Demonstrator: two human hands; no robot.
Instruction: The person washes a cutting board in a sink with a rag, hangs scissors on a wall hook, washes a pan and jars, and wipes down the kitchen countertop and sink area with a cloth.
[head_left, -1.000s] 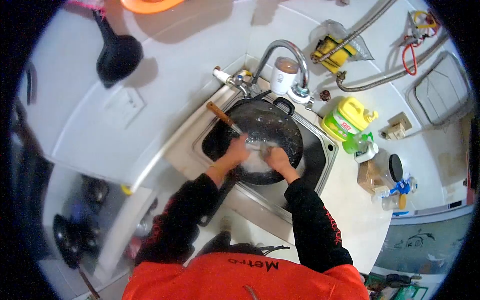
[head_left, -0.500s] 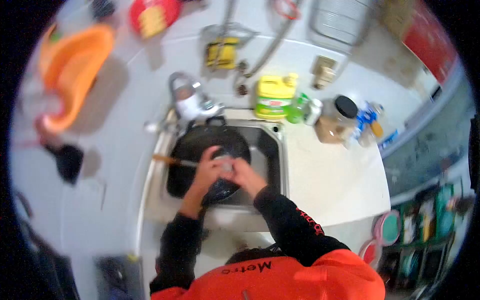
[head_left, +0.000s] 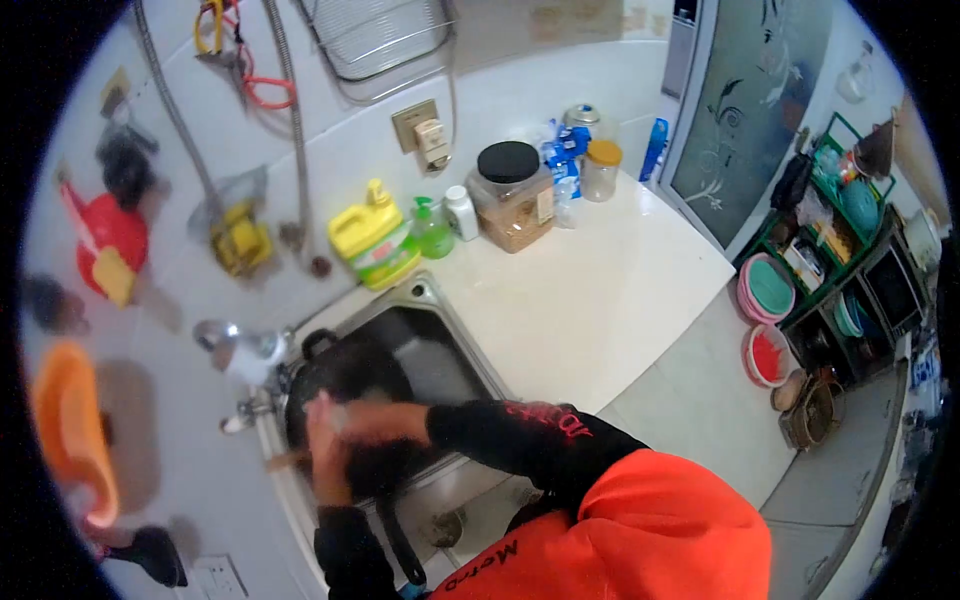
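Black wok (head_left: pixel 372 365) sits down in the stainless-steel sink (head_left: pixel 478 350), and your two hands are meeting right over it. Its loop handle (head_left: pixel 320 343) points up towards twelve o'clock, while the long black handle (head_left: pixel 400 540) runs out at about six, crossing the near edge of the sink.

Your left hand (head_left: pixel 329 445) comes in from six o'clock, fingers up and bunched close to the other hand. Your right hand (head_left: pixel 378 422) reaches across from three o'clock, its fingertips at the left hand. There's a small pale patch where they meet, but motion blur covers it, so I can't tell how far open either set of fingers is, or what they have hold of. Just beside your left hand, at nine o'clock, a wooden handle (head_left: pixel 288 460) pokes out over the sink's rim.

Look round the wok now: the blurred chrome faucet (head_left: pixel 216 334) is at ten o'clock. At one, beyond the sink's corner, stands the yellow detergent jug (head_left: pixel 376 245), with the green pump bottle (head_left: pixel 432 230) and the white bottle (head_left: pixel 461 212) next along. Further towards two, you've got the black-lidded jar (head_left: pixel 514 205), part filled with something brown, standing on the pale countertop (head_left: pixel 590 300).
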